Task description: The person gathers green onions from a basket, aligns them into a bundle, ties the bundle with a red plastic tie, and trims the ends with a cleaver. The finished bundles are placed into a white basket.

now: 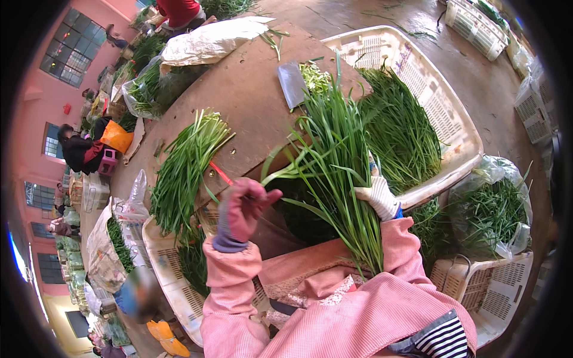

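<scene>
My right hand, in a white knit glove with a blue cuff, is closed around a large bunch of long green garlic chives held upright before me. My left hand, in a dusty red glove, is just left of that bunch, fingers partly curled and apart, with no held thing visible. A few pale stalks bend from the bunch toward it. A red strip lies beside its fingers at the board's edge. Left of it, a pile of chives rests on the brown board. A cleaver lies farther back beside cut pale ends.
A white plastic crate holding loose chives stands right of the board. Another crate is at lower left, and a third at lower right under a clear bag of greens. Other people sit among greens at far left.
</scene>
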{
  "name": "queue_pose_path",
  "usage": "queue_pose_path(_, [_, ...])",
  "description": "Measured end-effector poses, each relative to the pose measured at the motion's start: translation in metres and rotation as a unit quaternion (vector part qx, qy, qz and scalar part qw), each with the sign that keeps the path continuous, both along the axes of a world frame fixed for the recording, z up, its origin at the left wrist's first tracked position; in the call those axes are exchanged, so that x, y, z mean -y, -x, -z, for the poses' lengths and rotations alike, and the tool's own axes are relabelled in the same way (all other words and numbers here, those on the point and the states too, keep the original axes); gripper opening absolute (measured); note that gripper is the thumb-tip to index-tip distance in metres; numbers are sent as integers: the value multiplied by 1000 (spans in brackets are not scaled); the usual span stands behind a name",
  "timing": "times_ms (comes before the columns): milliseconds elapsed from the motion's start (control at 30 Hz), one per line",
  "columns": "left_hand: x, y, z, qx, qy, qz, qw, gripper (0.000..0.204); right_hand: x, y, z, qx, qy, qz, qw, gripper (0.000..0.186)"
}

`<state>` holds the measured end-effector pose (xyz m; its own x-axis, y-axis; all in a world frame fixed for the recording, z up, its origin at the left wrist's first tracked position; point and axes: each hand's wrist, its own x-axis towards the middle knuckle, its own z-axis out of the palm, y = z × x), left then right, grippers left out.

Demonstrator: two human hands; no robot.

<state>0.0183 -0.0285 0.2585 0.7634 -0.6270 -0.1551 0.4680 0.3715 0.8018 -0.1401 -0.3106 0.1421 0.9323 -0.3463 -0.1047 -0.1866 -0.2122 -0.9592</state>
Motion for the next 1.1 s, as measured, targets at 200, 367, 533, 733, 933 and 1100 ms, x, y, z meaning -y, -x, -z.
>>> queue_pose_path(200, [-31,-50,-49,73,62,-54,994,23,5,0,14,7,111,-14,994,48])
queue_pose_path(367, [-41,-57,-74,148,68,-122,979,24,6,-2,21,6,151,-48,987,52])
queue_pose_path(533, [-50,-51,-88,253,22,-146,956,20,7,-1,17,-27,0,-9,1000,56])
queue_pose_path(733, [-36,-92,-129,309,15,-145,940,25,3,-1,14,5,0,13,1000,57])
queue_pose_path(933, [43,-170,-199,407,13,-148,901,23,3,-1,18,2,-89,41,995,79])
queue_pose_path(1100, [107,-200,-181,490,-20,-125,863,21,4,-1,18,6,-42,45,998,112])
